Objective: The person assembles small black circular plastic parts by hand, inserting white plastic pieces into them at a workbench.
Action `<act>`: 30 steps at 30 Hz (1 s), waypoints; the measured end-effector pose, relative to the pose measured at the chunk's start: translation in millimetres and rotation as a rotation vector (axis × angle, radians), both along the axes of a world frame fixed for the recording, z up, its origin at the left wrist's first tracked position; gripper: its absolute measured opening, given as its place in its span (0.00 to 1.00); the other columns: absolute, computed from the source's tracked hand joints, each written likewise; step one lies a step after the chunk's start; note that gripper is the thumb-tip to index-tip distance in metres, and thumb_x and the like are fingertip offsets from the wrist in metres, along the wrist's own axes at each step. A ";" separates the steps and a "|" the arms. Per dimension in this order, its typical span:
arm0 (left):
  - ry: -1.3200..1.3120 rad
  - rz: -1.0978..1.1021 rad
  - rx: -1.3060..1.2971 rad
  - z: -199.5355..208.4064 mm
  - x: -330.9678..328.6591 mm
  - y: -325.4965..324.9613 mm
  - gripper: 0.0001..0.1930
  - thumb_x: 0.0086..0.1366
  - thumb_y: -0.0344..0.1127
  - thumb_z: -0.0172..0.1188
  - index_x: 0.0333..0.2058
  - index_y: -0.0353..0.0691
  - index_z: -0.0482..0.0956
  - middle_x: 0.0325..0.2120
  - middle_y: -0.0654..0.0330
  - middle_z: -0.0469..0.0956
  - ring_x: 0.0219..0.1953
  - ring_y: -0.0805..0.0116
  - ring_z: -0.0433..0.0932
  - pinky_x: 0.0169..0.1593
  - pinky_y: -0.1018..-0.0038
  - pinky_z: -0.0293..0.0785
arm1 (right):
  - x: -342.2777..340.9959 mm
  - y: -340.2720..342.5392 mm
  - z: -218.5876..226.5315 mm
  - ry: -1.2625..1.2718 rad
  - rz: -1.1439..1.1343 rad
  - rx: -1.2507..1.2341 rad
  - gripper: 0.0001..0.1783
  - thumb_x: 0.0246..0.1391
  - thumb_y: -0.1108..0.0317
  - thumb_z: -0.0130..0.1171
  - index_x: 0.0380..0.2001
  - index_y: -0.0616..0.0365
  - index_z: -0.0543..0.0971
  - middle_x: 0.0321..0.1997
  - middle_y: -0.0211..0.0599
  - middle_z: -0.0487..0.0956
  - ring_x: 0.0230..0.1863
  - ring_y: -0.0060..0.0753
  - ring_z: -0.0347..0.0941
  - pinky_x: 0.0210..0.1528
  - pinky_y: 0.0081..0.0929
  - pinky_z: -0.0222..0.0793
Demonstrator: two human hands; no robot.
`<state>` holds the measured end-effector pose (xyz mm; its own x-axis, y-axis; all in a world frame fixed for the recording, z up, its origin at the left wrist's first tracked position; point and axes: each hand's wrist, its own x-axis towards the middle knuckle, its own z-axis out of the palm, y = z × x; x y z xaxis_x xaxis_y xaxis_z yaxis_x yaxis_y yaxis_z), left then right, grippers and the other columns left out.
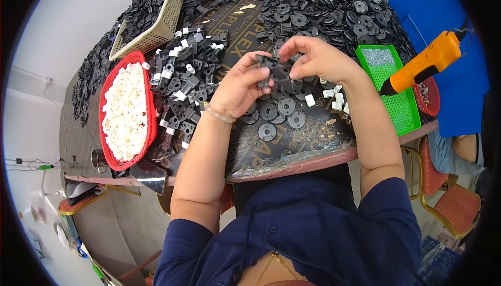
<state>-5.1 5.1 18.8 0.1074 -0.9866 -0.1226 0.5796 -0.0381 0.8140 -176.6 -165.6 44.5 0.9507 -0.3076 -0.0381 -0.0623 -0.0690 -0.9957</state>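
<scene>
I hold a black plastic bracket (275,72) above the middle of the table (292,167), both hands meeting on it. My left hand (237,90) grips it from the 8 o'clock side, fingers clenched around its lower edge, a beaded bracelet (219,114) on that wrist. My right hand (315,59) comes in from 2 o'clock, fingers pinched on the bracket's top and right end.

Just below my hands, black round discs (276,114) lie loose on the table, and at 3 o'clock of them sit a few small white plastic pieces (331,97). At 9 o'clock a pile of black brackets fitted with white pieces (185,77) lies beside a red oval basket (151,124) full of white pieces. At 11 o'clock a beige basket (167,20) holds black parts. At 3 o'clock a green tray (412,121) holds small screws, with an orange electric screwdriver (425,62) hanging over it and a small red bowl (433,103) just beyond.
</scene>
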 end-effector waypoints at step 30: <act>0.147 0.263 -0.126 -2.7 2.1 -6.2 0.13 0.73 0.32 0.50 0.54 0.43 0.67 0.46 0.54 0.77 0.46 0.63 0.78 0.50 0.66 0.78 | 48.6 26.2 9.1 -0.383 -0.420 -0.926 0.11 0.53 0.69 0.65 0.36 0.60 0.75 0.45 0.44 0.81 0.36 0.41 0.78 0.39 0.31 0.74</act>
